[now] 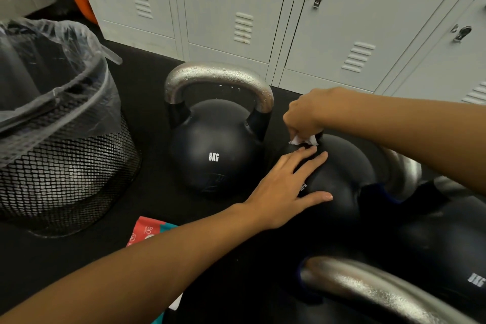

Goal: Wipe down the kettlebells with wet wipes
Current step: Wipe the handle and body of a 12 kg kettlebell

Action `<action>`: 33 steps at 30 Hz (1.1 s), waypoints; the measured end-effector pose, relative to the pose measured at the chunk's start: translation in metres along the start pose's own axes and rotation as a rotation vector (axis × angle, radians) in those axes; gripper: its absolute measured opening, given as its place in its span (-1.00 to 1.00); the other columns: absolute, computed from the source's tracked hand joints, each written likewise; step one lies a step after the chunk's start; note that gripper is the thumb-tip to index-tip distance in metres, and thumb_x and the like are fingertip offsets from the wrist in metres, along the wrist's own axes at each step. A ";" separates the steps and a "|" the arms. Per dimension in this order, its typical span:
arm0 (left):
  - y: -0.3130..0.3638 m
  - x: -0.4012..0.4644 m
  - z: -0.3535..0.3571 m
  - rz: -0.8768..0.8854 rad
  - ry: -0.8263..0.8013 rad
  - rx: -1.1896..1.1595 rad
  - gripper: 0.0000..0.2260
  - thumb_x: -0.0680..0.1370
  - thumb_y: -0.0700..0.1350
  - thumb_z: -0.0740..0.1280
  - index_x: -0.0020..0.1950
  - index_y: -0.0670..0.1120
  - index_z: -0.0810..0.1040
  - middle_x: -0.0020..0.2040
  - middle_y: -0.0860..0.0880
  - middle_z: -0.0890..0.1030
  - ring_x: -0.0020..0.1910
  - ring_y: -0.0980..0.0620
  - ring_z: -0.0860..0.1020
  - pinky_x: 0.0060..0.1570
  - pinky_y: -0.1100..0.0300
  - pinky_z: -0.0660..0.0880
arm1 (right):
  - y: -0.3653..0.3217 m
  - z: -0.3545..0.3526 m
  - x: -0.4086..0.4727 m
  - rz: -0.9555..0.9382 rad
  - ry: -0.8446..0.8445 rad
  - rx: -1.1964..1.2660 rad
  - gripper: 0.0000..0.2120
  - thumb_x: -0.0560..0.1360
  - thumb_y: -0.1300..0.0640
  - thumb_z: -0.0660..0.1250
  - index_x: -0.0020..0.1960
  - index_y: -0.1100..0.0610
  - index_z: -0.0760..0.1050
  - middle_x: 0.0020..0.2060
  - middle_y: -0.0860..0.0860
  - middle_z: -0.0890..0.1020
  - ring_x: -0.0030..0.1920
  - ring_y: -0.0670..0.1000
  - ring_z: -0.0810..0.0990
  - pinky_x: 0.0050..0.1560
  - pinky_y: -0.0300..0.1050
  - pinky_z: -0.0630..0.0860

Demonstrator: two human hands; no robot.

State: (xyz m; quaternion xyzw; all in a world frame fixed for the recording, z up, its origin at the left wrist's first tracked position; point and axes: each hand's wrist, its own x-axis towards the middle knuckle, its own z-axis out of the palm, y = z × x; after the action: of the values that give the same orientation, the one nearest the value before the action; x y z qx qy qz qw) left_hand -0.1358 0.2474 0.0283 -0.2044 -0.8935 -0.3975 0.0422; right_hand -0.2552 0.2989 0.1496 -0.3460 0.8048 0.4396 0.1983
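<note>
Here right hand (305,116) presses wipe (302,139) onto kettlebell (339,179)

- "8KG" in white on the black ball of the upright kettlebell (214,148) standing by the lockers.
- "8KG", tilted and cut by the frame edge, on the near kettlebell (447,258) at lower right.
- "80" on the red-and-teal wipes pack (147,231); the smaller print under it is too blurred to read, possibly a count.
</note>
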 end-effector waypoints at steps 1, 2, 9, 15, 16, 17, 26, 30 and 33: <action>0.000 0.000 0.000 -0.002 -0.003 -0.001 -0.38 0.55 0.14 0.30 0.55 0.01 0.18 0.54 0.03 0.15 0.50 0.06 0.08 0.48 0.12 0.12 | -0.001 -0.001 0.006 0.024 -0.023 0.006 -0.64 0.59 -0.08 0.27 0.37 -0.05 0.48 0.23 0.00 0.56 0.18 0.09 0.56 0.04 -0.07 0.51; 0.001 0.000 -0.001 -0.005 -0.009 -0.004 -0.38 0.55 0.14 0.30 0.55 0.02 0.17 0.54 0.03 0.14 0.50 0.07 0.07 0.48 0.13 0.11 | -0.001 -0.002 0.011 0.046 -0.055 0.026 -0.62 0.59 -0.08 0.27 0.38 -0.01 0.47 0.23 0.02 0.56 0.18 0.10 0.55 0.06 -0.06 0.50; 0.002 0.000 -0.002 -0.026 -0.060 -0.018 -0.38 0.57 0.15 0.27 0.56 0.06 0.10 0.56 0.08 0.07 0.52 0.12 -0.04 0.44 0.22 -0.02 | 0.021 -0.002 0.020 0.142 -0.164 0.370 -0.56 0.57 -0.12 0.29 0.28 0.18 0.48 0.05 0.10 0.59 0.07 0.14 0.57 0.20 0.02 0.48; 0.000 0.000 -0.002 -0.007 -0.050 0.007 -0.38 0.56 0.16 0.27 0.55 0.08 0.11 0.55 0.10 0.08 0.51 0.14 -0.02 0.41 0.26 0.00 | 0.037 -0.010 0.000 0.087 -0.149 0.350 -0.62 0.58 -0.09 0.28 0.24 0.15 0.53 0.00 0.08 0.55 0.02 0.11 0.52 0.00 -0.10 0.40; 0.000 0.000 -0.002 -0.001 -0.042 0.015 -0.38 0.56 0.16 0.27 0.55 0.07 0.12 0.55 0.09 0.09 0.51 0.14 -0.01 0.41 0.27 0.00 | 0.034 -0.011 0.001 0.087 -0.141 0.306 -0.60 0.57 -0.09 0.30 0.29 0.14 0.51 0.04 0.07 0.55 0.06 0.11 0.52 0.06 -0.09 0.42; 0.000 0.000 -0.002 0.005 -0.032 0.024 -0.38 0.56 0.16 0.28 0.55 0.07 0.13 0.55 0.08 0.10 0.51 0.13 0.00 0.40 0.28 0.00 | 0.030 -0.010 0.004 0.089 -0.135 0.253 -0.57 0.56 -0.09 0.31 0.33 0.12 0.49 0.09 0.05 0.56 0.12 0.11 0.53 0.14 -0.06 0.44; 0.001 0.000 -0.002 -0.002 -0.040 0.053 -0.38 0.56 0.18 0.25 0.56 0.08 0.10 0.55 0.08 0.08 0.50 0.13 0.01 0.41 0.24 0.02 | 0.001 -0.012 0.014 0.177 -0.178 0.235 -0.56 0.61 -0.13 0.22 0.36 0.11 0.44 -0.19 0.00 0.49 -0.06 0.05 0.46 0.01 -0.09 0.41; 0.001 0.000 -0.002 -0.018 -0.060 0.041 -0.37 0.56 0.19 0.25 0.56 0.10 0.08 0.55 0.10 0.07 0.51 0.14 -0.01 0.41 0.21 0.05 | 0.019 -0.009 0.014 0.284 -0.156 0.485 -0.51 0.57 -0.13 0.29 0.36 0.16 0.44 -0.02 0.04 0.58 -0.03 0.05 0.53 0.03 -0.08 0.46; 0.001 0.000 -0.003 -0.015 -0.058 0.040 -0.37 0.56 0.19 0.25 0.56 0.10 0.09 0.55 0.11 0.07 0.50 0.16 -0.01 0.42 0.20 0.08 | 0.033 -0.003 0.015 0.254 -0.172 0.621 -0.57 0.58 -0.11 0.28 0.26 0.21 0.49 -0.12 0.06 0.57 -0.14 0.04 0.55 0.08 -0.04 0.48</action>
State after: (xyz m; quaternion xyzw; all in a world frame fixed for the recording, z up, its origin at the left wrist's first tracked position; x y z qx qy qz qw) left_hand -0.1354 0.2463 0.0310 -0.2083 -0.9037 -0.3738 0.0171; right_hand -0.2896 0.3025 0.1603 -0.1278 0.9171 0.2227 0.3050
